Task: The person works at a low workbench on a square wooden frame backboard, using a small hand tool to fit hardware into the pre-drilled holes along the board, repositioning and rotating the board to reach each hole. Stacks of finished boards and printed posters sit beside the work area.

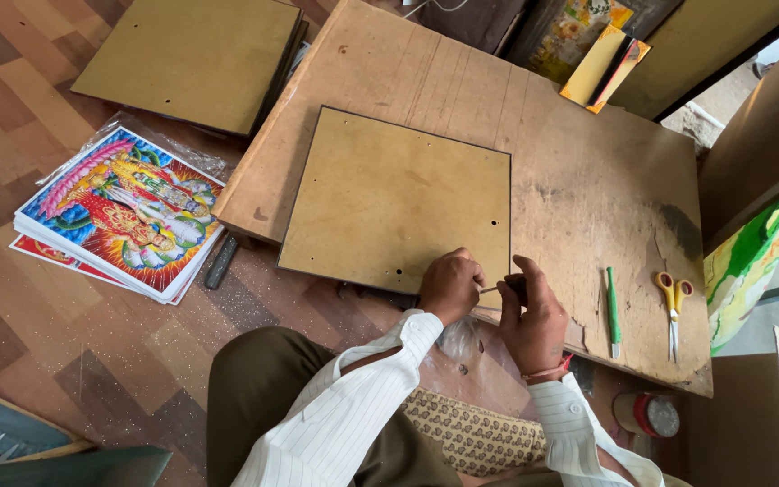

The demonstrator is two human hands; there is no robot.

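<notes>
I'm at the backing board mid-frame — left hand and right hand both pinch a thin strip at its lower edge. Next imo: seat it flush, w/ steady pressure.

Place: a small picture-framing workshop, worked at floor level.
Work surface: a low, worn wooden board, scratched and chipped along its near edge.
Stock: a tan hardboard backing panel with a thin dark rim lies on it; a stack of similar panels sits on the floor.
Prints: a pile of bright religious posters in plastic wrap beside the board.
Tools: yellow-handled scissors and a green-handled tool lie on the board.
Floor: wood-pattern vinyl.
</notes>
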